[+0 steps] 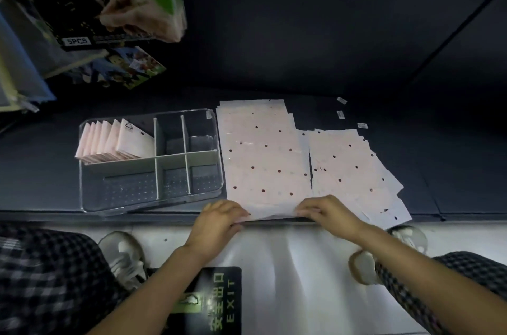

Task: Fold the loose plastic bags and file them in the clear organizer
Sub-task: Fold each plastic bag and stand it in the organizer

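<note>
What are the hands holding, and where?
Both the left hand and the right hand pinch the near edge of the top pale pink dotted plastic bag.

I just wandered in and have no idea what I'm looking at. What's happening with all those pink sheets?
A person is sorting pink dotted plastic bags on a dark shelf. Both hands, the left hand and the right hand, pinch the near edge of the top bag on the larger stack of flat bags, likely about to fold it. A second loose stack lies to the right. To the left sits a clear organizer, with a row of folded bags standing in its back left compartment; the other compartments look empty.
</note>
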The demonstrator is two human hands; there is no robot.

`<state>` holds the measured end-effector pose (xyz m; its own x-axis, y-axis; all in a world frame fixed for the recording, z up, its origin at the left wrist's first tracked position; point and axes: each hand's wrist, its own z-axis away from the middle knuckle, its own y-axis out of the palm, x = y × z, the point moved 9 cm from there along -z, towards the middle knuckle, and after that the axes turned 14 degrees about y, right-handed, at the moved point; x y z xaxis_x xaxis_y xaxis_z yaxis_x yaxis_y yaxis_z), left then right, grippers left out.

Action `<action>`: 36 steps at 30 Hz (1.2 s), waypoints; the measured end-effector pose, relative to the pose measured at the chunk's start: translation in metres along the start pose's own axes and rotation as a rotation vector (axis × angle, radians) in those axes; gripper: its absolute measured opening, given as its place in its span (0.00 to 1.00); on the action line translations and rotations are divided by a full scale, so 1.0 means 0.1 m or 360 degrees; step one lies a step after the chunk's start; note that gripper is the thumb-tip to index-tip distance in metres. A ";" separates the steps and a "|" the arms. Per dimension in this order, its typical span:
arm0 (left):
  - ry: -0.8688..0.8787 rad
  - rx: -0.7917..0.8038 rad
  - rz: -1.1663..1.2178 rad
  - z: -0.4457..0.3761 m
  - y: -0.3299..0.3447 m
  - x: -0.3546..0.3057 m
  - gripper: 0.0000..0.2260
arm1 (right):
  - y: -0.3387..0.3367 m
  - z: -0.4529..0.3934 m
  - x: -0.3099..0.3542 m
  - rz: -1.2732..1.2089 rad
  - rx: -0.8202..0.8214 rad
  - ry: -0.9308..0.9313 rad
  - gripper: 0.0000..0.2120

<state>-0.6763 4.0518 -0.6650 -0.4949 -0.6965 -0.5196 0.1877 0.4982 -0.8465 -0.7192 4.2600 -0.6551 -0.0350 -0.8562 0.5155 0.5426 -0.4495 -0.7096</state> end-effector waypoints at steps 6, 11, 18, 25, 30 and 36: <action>-0.0220 -0.0090 0.0610 -0.40 -0.43 -0.05 0.04 | -0.59 -0.03 0.16 -0.0328 0.0474 0.0143 0.05; -0.0187 -0.0655 0.0165 -0.53 -1.03 -0.06 0.15 | -0.93 -0.52 0.03 -0.0341 0.0028 0.0244 0.05; 0.0246 -0.0379 -0.0185 -0.63 -0.46 -0.44 0.18 | -0.94 -1.18 -0.04 -0.0153 -0.0489 0.0379 0.06; 0.0117 0.0388 -0.0338 -0.29 0.53 -0.17 0.33 | -0.77 -1.00 0.07 0.0031 -0.0886 0.0226 0.15; 0.0110 0.0506 -0.0587 -0.27 0.64 -0.13 0.36 | 0.11 -0.34 0.41 0.0550 -0.0688 -0.0414 0.23; 0.0179 0.0583 -0.0612 -0.21 0.67 -0.04 0.36 | 0.70 -0.16 0.07 0.1197 -0.0278 -0.0391 0.38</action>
<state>-0.6797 4.0988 -0.7167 -0.6702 -0.7234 -0.1662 0.2489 -0.0082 -0.9685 -0.6947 4.2182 -0.7088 0.4837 -0.8736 -0.0530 0.2080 0.1736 -0.9626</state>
